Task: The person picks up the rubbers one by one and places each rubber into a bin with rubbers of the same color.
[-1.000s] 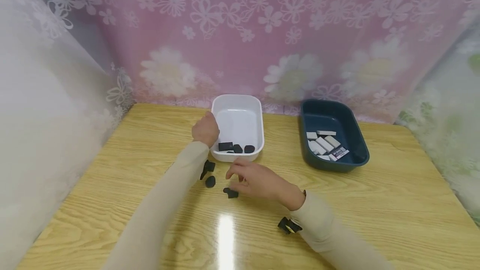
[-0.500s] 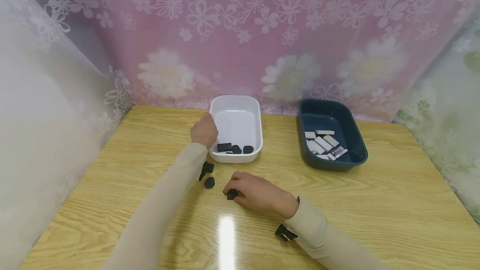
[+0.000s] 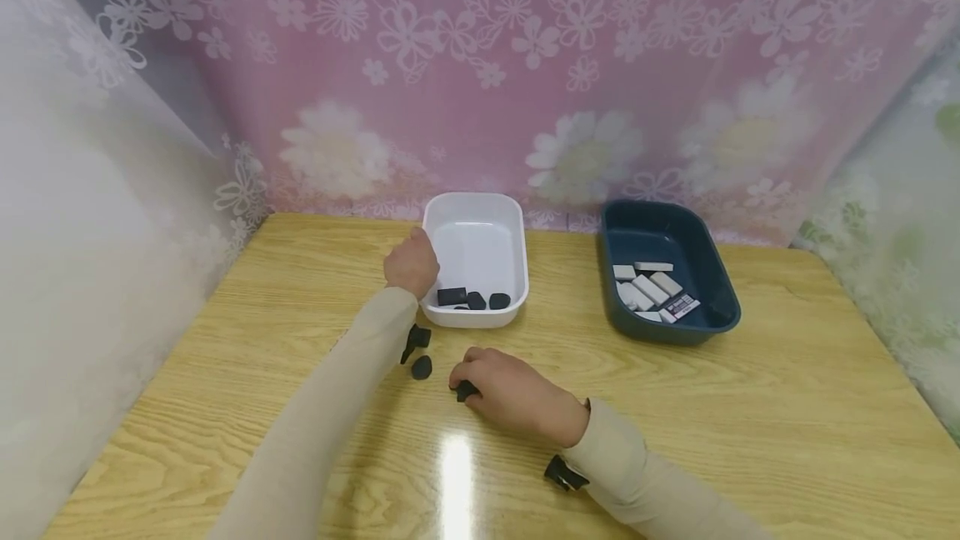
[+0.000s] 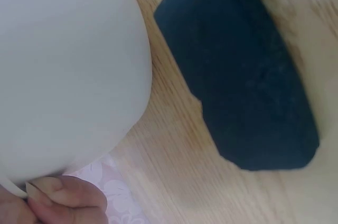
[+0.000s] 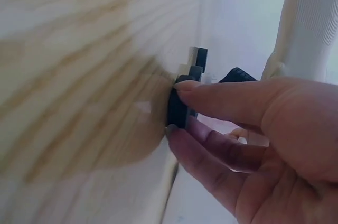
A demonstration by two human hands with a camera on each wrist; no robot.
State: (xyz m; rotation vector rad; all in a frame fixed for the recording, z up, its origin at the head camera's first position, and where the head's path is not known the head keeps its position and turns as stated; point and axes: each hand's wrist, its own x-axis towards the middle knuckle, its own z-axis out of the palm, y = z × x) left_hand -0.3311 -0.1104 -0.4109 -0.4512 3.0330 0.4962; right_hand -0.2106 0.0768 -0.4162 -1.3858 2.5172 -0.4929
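Note:
My left hand (image 3: 411, 263) grips the near left rim of the white bin (image 3: 517, 227), its fingertips (image 4: 66, 203) curled at the bin wall (image 4: 68, 76). Three black pieces (image 3: 476, 300) lie in that bin. On the wooden table my right hand (image 3: 467, 386) pinches a small black piece (image 3: 465, 392) between thumb and fingers; in the right wrist view the hand (image 5: 177, 106) holds the piece (image 5: 178, 115) against the tabletop. Two more black pieces (image 3: 415, 340) (image 3: 422, 367) lie just left of it, beside my left sleeve. One black piece (image 4: 243, 76) lies by the bin.
A dark blue bin (image 3: 720, 273) with several white erasers (image 3: 648, 288) stands to the right of the white one. Another black piece (image 3: 562, 473) lies near my right sleeve. Flowered curtains close off the table's back and sides.
My right hand has come down onto the black piece and closed its fingers round it. The left hand has stayed on the bin rim.

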